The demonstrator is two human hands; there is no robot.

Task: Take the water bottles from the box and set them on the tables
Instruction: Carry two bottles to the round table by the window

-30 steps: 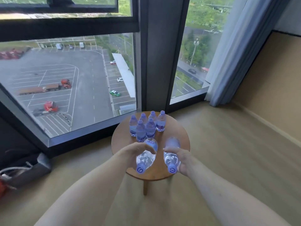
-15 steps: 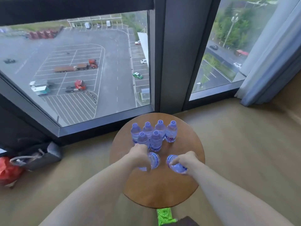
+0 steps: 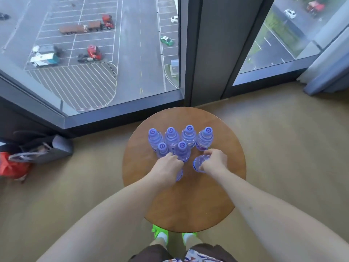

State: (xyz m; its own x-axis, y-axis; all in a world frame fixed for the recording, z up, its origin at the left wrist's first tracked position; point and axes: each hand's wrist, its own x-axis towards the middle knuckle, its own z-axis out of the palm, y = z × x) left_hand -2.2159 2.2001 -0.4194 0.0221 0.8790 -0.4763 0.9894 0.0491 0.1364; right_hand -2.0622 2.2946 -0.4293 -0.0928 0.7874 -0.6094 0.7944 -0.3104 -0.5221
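Several clear water bottles with purple caps (image 3: 182, 141) stand upright in two rows on the far half of a small round wooden table (image 3: 188, 201). My left hand (image 3: 167, 166) grips from above one more bottle (image 3: 179, 174), which stands just in front of the front row and is mostly hidden under the hand. To its right, my right hand (image 3: 214, 161) grips another bottle (image 3: 198, 163) by its top, set beside the front row's right end. The box is not in view.
Floor-to-ceiling windows and a dark frame post (image 3: 204, 53) rise just beyond the table. A grey bag (image 3: 43, 150) and a red bag (image 3: 11, 165) lie on the floor at the left. A curtain (image 3: 332, 72) hangs at the right. My feet in green shoes (image 3: 160, 232) stand at the table's near edge.
I have stepped up to the table and looked down. Both hands brought their bottles from tilted in the air down upright onto the table, in front of the standing rows.
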